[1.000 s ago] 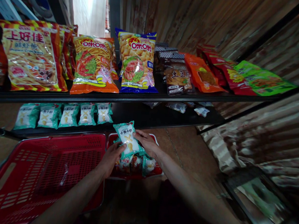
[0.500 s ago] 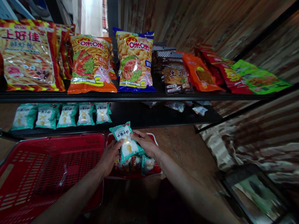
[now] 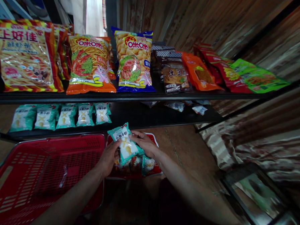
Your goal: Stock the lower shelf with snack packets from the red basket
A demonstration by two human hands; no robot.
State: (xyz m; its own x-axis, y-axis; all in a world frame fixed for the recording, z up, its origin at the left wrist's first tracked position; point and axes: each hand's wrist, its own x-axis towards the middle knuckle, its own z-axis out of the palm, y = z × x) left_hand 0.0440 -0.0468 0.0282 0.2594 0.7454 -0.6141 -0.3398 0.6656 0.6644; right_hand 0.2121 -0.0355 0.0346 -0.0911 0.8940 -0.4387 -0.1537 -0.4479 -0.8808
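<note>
A small teal-and-white snack bag [image 3: 126,145] is held between both my hands, tilted, its printed front facing up. My left hand [image 3: 110,156] grips its left edge, thumb on the front. My right hand [image 3: 145,144] is closed on its upper right side. Below the bag stands a small red basket [image 3: 158,170] with more snack packets [image 3: 136,165] in it, partly covered by the held bag and my hands. On the lower shelf [image 3: 130,113], a row of matching teal bags [image 3: 67,116] stands at the left.
A large red shopping basket [image 3: 72,158] sits at the left. Bigger snack bags [image 3: 134,63] line the upper shelf [image 3: 140,98], with flat packets [image 3: 199,73] to the right. Clear packets [image 3: 174,105] lie farther back below. A dark-framed object [image 3: 255,195] stands at the lower right.
The held bag has shifted very slightly left and tilted a little more. Both hands keep their hold on it.
</note>
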